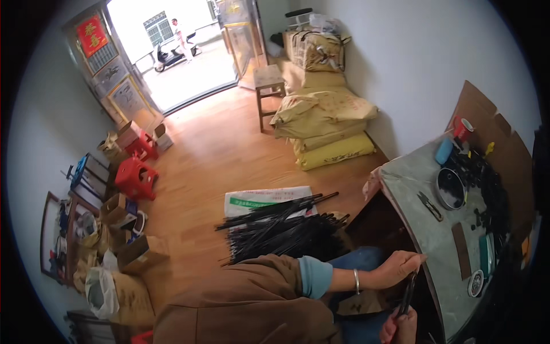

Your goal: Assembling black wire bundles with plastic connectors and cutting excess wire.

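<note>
My left hand, with a metal bangle at the wrist, is at the near edge of the table. Its fingers are pinched together; whatever they hold is too small to make out. Below it, my right hand is closed around the lower end of a black pliers-like tool. The tool's narrow upper end reaches up to the left hand's fingers. On the floor beyond my left arm, a heap of long thin black rods lies on a white and green sack.
On the grey-covered table are a round metal dish, pliers, a brown strip, a tape roll and dark pieces. Yellow sacks are piled by the wall. Red stools and cartons line the left.
</note>
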Action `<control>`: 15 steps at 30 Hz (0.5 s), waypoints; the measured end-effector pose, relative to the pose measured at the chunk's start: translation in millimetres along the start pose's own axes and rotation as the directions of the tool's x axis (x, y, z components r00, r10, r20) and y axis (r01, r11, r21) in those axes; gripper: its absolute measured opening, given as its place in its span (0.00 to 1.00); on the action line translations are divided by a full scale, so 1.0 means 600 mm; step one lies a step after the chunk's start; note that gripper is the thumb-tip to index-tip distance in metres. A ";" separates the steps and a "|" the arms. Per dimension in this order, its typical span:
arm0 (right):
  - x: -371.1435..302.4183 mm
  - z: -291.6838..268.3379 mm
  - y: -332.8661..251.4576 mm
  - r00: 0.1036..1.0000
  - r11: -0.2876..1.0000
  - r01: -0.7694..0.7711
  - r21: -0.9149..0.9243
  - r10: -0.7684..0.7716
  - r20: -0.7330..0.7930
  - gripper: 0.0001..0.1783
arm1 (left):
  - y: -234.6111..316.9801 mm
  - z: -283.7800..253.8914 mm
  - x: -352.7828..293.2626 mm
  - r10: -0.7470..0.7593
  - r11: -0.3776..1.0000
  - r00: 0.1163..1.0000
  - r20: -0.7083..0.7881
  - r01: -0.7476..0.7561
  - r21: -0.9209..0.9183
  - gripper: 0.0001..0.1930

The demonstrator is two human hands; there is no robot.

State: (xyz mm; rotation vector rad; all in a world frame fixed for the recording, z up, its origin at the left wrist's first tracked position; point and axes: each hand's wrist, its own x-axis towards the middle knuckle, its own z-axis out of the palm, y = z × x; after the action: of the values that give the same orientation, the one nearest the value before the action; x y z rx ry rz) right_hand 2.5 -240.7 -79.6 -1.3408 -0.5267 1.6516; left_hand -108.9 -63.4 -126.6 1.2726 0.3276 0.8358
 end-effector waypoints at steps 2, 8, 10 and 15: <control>0.024 -0.008 -0.016 0.987 0.999 -0.019 0.043 0.011 0.158 0.08 | 0.018 -0.018 -0.004 -0.056 0.998 0.998 -0.025 0.056 -0.003 0.35; 0.058 0.017 -0.077 0.596 -0.295 0.316 -0.902 -0.677 0.430 0.06 | 0.011 -0.019 0.011 0.116 0.991 0.962 -0.248 -0.128 -0.033 0.36; 0.042 0.025 -0.083 0.893 0.513 0.270 -0.815 -0.449 0.013 0.05 | 0.032 -0.050 0.012 -0.137 0.988 0.987 -0.085 0.130 -0.089 0.36; 0.034 0.000 -0.048 0.983 0.961 -0.076 -0.267 0.118 0.142 0.07 | 0.025 -0.042 -0.001 0.031 0.997 0.998 -0.052 -0.035 -0.074 0.32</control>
State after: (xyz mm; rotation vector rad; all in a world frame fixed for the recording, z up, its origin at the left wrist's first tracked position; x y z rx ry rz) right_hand 14.0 -209.5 -67.8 -1.4510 -0.8054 1.8271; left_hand -131.1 -44.9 -120.1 1.1912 0.3144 0.9019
